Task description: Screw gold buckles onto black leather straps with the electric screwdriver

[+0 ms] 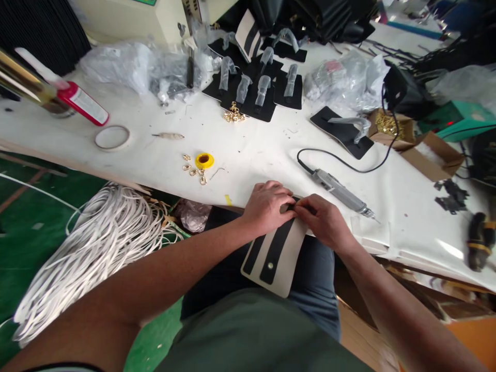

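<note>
A beige flat panel with rounded corners (285, 281) and two black strips leans from my lap up to the table's front edge. One black strip (279, 243) carries a small round metal stud (270, 266). My left hand (268, 205) is closed on the panel's upper end, its fingers bent over the top. My right hand (323, 219) pinches close beside the left fingertips at the same end; whatever lies in that pinch is hidden. A grey pen-shaped power tool with a cord (341, 191) rests on the table to the right of my right hand.
Gold clasps (194, 172) lie by a yellow tape roll (204, 160). Black panels with plastic-wrapped handles (263, 95) cover the back. A red bottle (83, 103) and white tape ring (112, 137) are left; pliers (479, 240) far right. White cords (89, 258) heap below the table.
</note>
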Demonstrator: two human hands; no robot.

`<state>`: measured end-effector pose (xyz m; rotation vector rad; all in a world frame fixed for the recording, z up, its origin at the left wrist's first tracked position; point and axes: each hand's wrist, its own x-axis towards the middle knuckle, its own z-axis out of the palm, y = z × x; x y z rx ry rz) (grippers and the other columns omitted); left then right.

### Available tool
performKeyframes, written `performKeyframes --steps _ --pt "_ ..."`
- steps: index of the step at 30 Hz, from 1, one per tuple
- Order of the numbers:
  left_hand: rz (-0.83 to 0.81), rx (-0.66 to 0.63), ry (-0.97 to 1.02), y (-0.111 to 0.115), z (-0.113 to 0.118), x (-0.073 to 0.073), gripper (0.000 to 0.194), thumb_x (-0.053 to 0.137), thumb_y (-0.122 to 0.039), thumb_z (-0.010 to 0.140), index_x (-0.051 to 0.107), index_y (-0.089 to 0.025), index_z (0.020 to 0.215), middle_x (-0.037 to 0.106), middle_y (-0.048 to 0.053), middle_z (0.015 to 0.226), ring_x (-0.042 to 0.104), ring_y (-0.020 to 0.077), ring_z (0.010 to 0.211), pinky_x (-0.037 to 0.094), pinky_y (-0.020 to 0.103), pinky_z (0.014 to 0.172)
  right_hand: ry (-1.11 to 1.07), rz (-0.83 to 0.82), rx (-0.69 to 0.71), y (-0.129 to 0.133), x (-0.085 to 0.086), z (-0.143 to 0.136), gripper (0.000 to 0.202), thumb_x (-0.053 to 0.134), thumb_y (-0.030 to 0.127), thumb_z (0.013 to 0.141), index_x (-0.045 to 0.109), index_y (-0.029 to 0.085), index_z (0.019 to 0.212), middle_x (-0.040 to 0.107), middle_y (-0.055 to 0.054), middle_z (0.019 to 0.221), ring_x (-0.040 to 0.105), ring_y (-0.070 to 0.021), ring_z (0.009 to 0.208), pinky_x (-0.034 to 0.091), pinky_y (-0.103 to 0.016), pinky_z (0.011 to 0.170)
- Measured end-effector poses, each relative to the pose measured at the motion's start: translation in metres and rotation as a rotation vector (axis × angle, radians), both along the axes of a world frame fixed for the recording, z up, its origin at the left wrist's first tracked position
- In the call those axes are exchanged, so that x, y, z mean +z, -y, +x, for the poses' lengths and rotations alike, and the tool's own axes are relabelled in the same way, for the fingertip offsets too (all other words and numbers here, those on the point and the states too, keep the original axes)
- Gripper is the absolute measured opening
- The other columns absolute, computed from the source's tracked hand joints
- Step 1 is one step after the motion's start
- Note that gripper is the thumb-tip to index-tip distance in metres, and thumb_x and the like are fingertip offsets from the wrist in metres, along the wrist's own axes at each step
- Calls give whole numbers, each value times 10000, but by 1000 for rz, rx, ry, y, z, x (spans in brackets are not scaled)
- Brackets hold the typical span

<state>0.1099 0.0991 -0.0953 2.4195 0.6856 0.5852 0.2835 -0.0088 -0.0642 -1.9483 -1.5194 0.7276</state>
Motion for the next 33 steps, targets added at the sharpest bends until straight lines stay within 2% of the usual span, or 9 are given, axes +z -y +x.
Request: performKeyframes --steps 7,12,18,27,33 --pt "-7 -5 -5 0 -1 0 196 781 -429 902 800 -281 1030 786 25 1254 590 300 1295 428 510 1034 -25 -65 -65 -3 -1 3 160 689 399 916 735 247 897 729 -16 856 631 -190 748 478 -318 716" --pt "-7 -9 -8 1 -1 0 205 772 -424 911 798 -278 1052 782 30 1255 582 301 1300 422 512 1039 -76 -132 -89 -7 3 1 199 684 419 887 733 233 834 705 -5 732 596 -171 647 445 -294 621" --pt "-10 -9 -2 1 -1 0 214 767 -430 912 794 -270 1051 782 36 1251 580 299 1301 418 502 1053 -49 -187 -91 -14 6 2 206 684 426 852 729 231 802 690 -2 696 573 -161 618 416 -289 595" --pt "-23 1 -22 -1 -1 3 243 823 -433 861 806 -278 1047 775 35 1272 583 297 1307 434 499 1086 -234 -319 -48 -28 3 19 211 737 420 768 706 212 753 639 20 609 506 -133 551 358 -259 511" --pt "-35 -29 -61 -2 -4 7 267 827 -357 840 809 -305 1102 769 6 1303 593 295 1324 473 509 1103 -217 -232 -27 -23 5 15 216 707 423 802 729 209 779 652 19 620 544 -139 568 376 -259 526"
